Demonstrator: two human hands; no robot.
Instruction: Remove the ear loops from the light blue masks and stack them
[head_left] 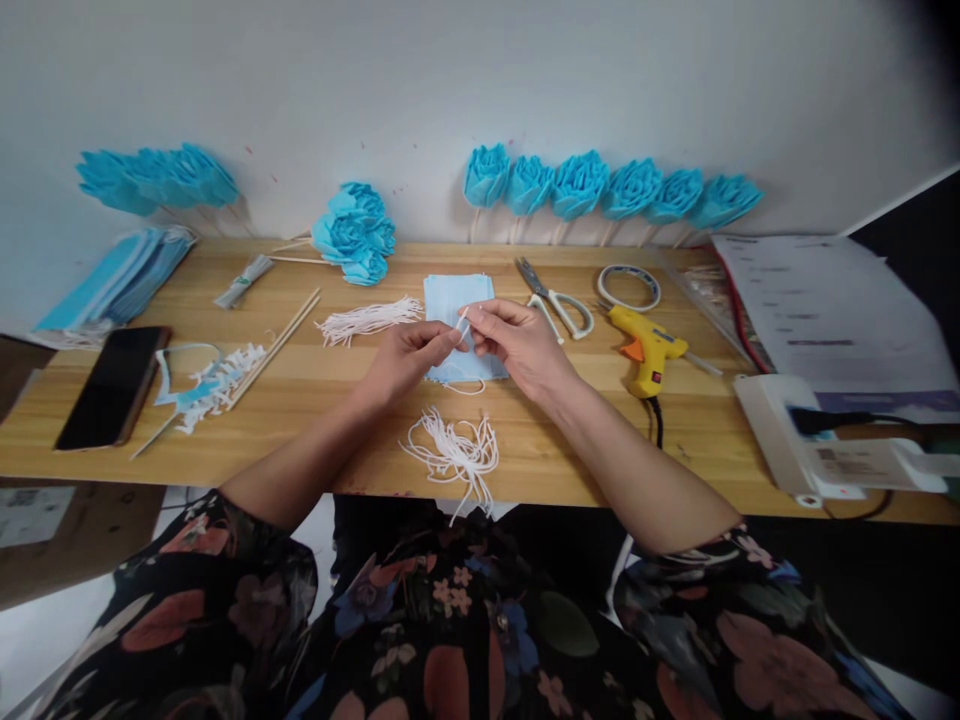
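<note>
My left hand (pixel 420 355) and my right hand (pixel 517 340) meet over a light blue face mask (pixel 457 290) that lies flat on the table. Between the fingertips of both is a small whitish strip (pixel 463 326); whether it is part of a mask I cannot tell. A white ear loop (pixel 469 388) shows at the lower edge of the mask. Nearer to me lies a loose heap of white elastic cords (pixel 456 450). A neater bundle of white cords (pixel 369 320) rests left of the mask, and scissors (pixel 555 300) with white handles lie to its right.
Blue mask-fabric flowers on sticks (pixel 581 185) lean along the wall, with more flowers (pixel 356 230) at the left. Around the table are a yellow glue gun (pixel 651 348), a tape roll (pixel 630 287), a power strip (pixel 795 440), a phone (pixel 114 388) and stacked masks (pixel 120 280).
</note>
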